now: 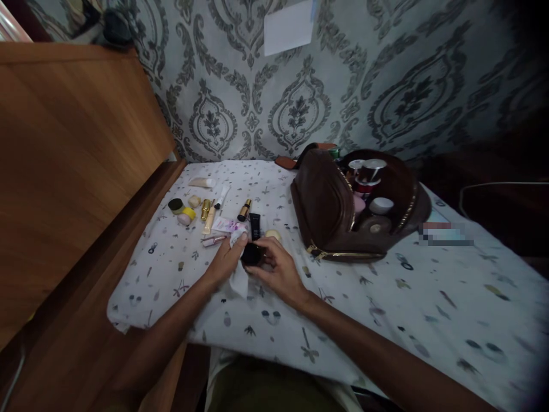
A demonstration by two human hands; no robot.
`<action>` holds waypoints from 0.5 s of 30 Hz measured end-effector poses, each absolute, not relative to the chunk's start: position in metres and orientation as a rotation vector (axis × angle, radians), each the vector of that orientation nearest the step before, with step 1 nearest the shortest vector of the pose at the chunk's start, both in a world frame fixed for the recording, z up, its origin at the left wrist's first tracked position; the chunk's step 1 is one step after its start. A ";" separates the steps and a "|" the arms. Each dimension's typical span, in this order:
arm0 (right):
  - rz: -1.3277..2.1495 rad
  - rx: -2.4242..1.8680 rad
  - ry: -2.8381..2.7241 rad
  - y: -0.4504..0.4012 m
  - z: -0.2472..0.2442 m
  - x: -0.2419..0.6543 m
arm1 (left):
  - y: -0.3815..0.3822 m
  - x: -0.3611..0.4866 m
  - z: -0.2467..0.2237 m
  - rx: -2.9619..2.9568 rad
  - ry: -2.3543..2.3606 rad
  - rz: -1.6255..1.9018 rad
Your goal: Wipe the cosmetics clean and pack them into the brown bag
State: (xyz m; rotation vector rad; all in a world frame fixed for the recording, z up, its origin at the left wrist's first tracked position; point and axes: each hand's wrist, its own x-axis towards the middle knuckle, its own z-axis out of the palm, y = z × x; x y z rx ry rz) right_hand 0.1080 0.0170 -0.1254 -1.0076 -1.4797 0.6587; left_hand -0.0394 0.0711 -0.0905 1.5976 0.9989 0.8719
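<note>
Between my two hands is a small round black jar [251, 254]. My right hand [281, 269] grips it from the right, fingers curved round its edge. A white wipe [239, 281] is pinched in my left hand [225, 260] and touches the jar's left side, its end hanging down. Just beyond my hands lie a black tube [255, 225], a white and pink tube [229, 224], a pink tube [214, 241] and a black and gold bottle [244, 210]. A pale round item [273, 234] shows behind my right hand.
An open brown bag [323, 197] holding several cosmetics stands right of centre on the patterned cloth [274, 332]. Further left are a cream tube [201, 182], a gold item [206, 209] and a dark-lidded jar [175, 205]. A wooden panel [81, 126] rises at the left.
</note>
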 end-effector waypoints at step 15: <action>0.596 -1.096 -1.434 0.011 -0.113 0.109 | 0.063 -0.037 -0.095 1.100 1.068 0.699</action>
